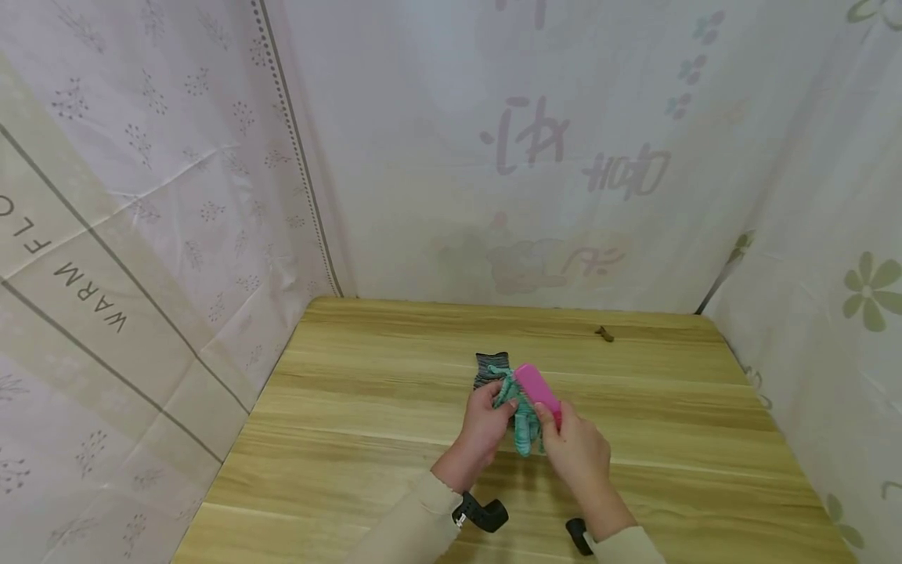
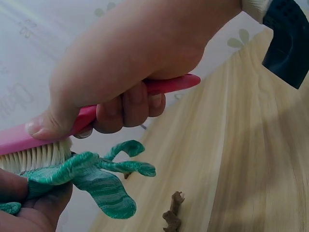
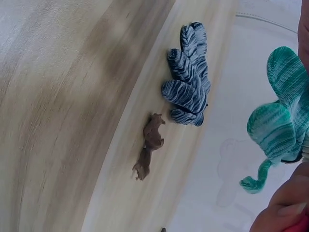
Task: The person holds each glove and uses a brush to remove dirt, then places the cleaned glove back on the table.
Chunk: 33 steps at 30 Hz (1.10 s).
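Note:
My left hand (image 1: 484,423) pinches a green striped knitted glove (image 1: 523,427) above the table, its loose fingers hanging down. My right hand (image 1: 579,453) grips the handle of a pink brush (image 1: 537,387), thumb laid along its back. Pale bristles on the brush (image 2: 36,157) press against the green glove (image 2: 104,186) in the left wrist view. On the tabletop just beyond my hands lies a dark grey striped knitted glove (image 1: 491,364), partly covered in the head view; the right wrist view shows more of this grey glove (image 3: 188,77).
A small, lumpy brown piece (image 1: 604,334) lies toward the table's back right. The wooden table (image 1: 352,439) ends at patterned cloth (image 1: 437,157) hung behind it and on both sides. Each wrist wears a black strap device (image 1: 482,513).

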Available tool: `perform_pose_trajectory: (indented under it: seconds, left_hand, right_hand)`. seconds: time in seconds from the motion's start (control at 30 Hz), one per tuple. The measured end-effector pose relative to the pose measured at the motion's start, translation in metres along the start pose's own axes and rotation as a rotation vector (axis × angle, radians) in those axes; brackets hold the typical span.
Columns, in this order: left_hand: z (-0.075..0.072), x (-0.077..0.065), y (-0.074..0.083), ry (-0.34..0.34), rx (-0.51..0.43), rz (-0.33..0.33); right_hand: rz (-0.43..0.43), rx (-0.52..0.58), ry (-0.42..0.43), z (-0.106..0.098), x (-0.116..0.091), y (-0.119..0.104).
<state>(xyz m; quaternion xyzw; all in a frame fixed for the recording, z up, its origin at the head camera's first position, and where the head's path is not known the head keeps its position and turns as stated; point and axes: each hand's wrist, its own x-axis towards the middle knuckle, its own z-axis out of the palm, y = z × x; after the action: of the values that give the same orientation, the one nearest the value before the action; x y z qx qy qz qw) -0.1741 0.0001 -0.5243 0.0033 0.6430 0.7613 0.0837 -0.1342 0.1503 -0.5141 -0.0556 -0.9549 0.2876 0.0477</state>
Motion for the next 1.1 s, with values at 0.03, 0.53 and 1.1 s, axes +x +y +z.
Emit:
perform_pose_trajectory:
  seconds: [0.03, 0.53, 1.1]
  left_hand:
    - [0.0001, -0.0003, -0.0005, 0.003, 0.003, 0.002]
    - [0.0004, -0.0016, 0.0011, 0.022, -0.017, 0.000]
    - [0.0025, -0.0013, -0.0001, 0.007, -0.054, 0.010]
  right_hand:
    - [0.009, 0.002, -0.004, 0.0000, 0.0005, -0.0003]
    - [0.064, -0.002, 0.002, -0.0045, 0.0038, -0.0085]
    - [0.072, 0.003, 0.019, -0.0042, 0.0069, -0.0086]
